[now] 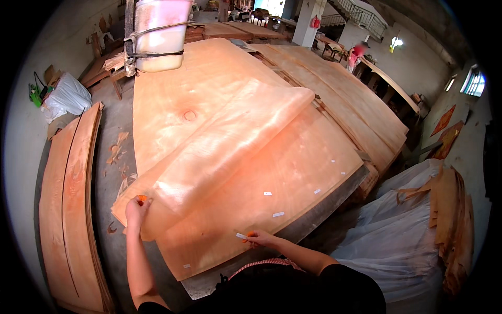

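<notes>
On the lower wood sheet (209,251) lie several small white labels (278,214); any writing on them is too small to be read. Near the front edge of this sheet, the right hand (260,238) pinches a white strip (241,236). The left hand (138,211) is at the left end of the folded-back upper sheet (225,146); whether its fingers are pressed together, I cannot tell.

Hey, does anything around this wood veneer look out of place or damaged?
Yes. Torn brown wood scraps litter the grey floor on the left, looking like stray debris. The thin, pale orange-brown top veneer sheet also looks askew: it folds back over itself near the left hand, rather than lying flat.
</notes>
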`<state>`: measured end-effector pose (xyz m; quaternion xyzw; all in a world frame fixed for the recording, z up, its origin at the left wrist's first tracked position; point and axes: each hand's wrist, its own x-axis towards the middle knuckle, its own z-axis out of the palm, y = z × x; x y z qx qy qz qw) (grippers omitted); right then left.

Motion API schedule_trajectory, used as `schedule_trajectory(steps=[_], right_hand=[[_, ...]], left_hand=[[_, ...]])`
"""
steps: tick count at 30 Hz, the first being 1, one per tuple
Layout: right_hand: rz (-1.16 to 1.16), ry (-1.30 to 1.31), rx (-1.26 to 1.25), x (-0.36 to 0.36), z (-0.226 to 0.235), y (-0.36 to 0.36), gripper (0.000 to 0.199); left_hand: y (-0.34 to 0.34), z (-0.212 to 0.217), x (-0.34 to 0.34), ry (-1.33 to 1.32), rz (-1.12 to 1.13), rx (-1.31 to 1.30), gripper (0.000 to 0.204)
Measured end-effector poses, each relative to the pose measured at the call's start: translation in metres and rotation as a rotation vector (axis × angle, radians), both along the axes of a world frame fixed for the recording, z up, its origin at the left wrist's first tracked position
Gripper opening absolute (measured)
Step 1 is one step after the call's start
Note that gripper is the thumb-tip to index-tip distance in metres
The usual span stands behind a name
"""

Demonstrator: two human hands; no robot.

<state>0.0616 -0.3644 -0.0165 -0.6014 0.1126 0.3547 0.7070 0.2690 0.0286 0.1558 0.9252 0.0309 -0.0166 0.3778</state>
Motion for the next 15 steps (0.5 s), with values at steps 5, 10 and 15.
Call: schedule_trajectory(steps=[5, 10, 15], right_hand=[[-0.006, -0.023, 0.015, 0.005, 0.004, 0.006, 0.022], [0.091, -0.127, -0.029, 0.013, 0.041, 0.015, 0.024], [0.565, -0.290, 0.025, 0.016, 0.085, 0.021, 0.027]], left_hand=[[-0.016, 0.009, -0.056, -0.124, -0.154, -0.163, 0.015], [-0.036, 0.001, -0.124, -0.119, -0.340, -0.251, 0.013], [-0.055, -0.033, -0.174, -0.105, -0.542, -0.135, 0.012]])
